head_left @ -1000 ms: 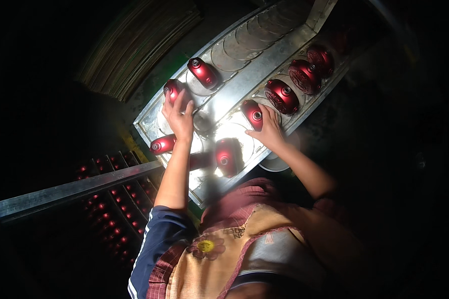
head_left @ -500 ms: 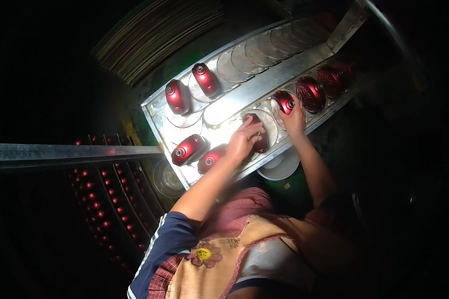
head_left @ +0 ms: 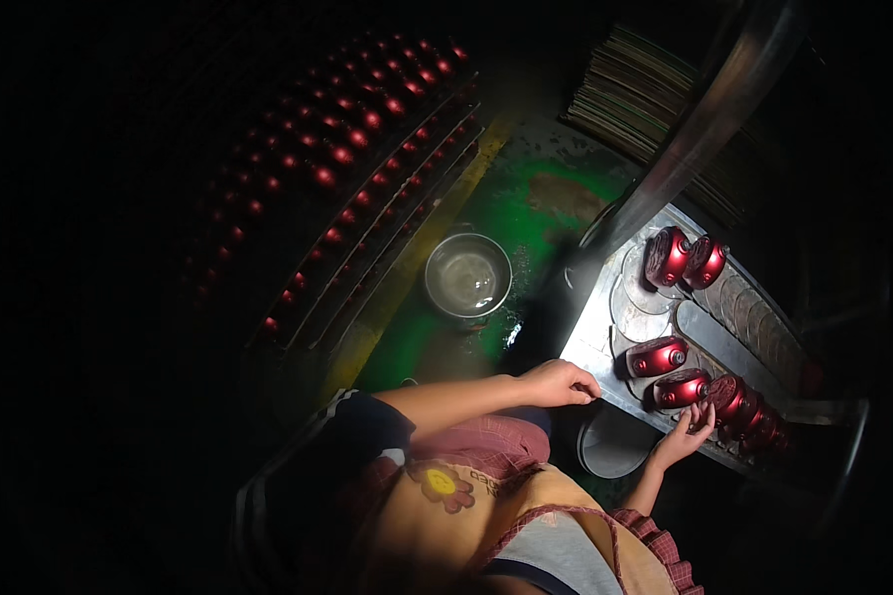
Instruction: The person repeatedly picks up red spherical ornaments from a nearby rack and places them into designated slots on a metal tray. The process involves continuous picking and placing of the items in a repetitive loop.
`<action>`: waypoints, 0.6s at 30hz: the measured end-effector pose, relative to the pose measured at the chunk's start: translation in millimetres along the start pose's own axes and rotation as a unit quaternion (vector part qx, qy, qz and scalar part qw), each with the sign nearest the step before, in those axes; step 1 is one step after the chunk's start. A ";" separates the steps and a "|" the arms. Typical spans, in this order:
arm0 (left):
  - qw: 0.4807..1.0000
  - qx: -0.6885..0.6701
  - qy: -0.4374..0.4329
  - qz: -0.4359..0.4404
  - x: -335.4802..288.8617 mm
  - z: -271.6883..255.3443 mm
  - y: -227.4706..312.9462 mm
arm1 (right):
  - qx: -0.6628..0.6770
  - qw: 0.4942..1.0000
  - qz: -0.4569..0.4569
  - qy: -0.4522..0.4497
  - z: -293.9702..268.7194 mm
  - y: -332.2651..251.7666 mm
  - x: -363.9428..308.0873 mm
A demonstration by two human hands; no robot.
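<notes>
Glossy red, rounded bottle-like pieces with small metal necks lie on a metal table with round plates (head_left: 637, 319). My left hand (head_left: 561, 384) hangs off the table's near left corner, its fingers curled together and no object visible in them. Fingers apart, my right hand (head_left: 687, 434) is at the near edge, beside a red piece (head_left: 681, 389) and a row of darker ones (head_left: 729, 399); whether the fingertips touch one I cannot tell. Another red piece (head_left: 657, 357) lies to the left in the same row. Across the table sit two more, one red piece (head_left: 668, 258) beside another (head_left: 704, 262).
Left, dark racks (head_left: 367, 213) carry many red pieces. A metal basin (head_left: 468, 275) holding liquid stands on the green floor (head_left: 536, 223). A pale round pan (head_left: 610, 443) is under the table edge. A metal post (head_left: 704, 129) crosses near stacked boards (head_left: 630, 89).
The view has swung left, showing the racks and basin. My left hand has come away from a red piece and off the table. My right hand has let go of its red piece.
</notes>
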State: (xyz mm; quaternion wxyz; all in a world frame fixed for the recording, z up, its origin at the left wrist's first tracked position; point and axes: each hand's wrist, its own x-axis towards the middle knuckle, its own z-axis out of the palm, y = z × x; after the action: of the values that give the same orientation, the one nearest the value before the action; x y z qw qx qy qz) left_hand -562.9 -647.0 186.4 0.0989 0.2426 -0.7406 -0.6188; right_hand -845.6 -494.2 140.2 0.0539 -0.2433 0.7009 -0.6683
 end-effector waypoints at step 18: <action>0.664 -0.040 0.732 -0.145 -466.4 -374.3 -183.4 | -0.028 0.720 -0.256 -0.644 586.9 -193.2 -311.7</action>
State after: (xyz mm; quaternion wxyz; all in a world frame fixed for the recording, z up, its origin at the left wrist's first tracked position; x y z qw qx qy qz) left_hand 50.1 -768.7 161.5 0.5277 0.7179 -0.3597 -0.2771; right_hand -285.4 -897.7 189.2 0.3124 -0.7868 0.4263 -0.3187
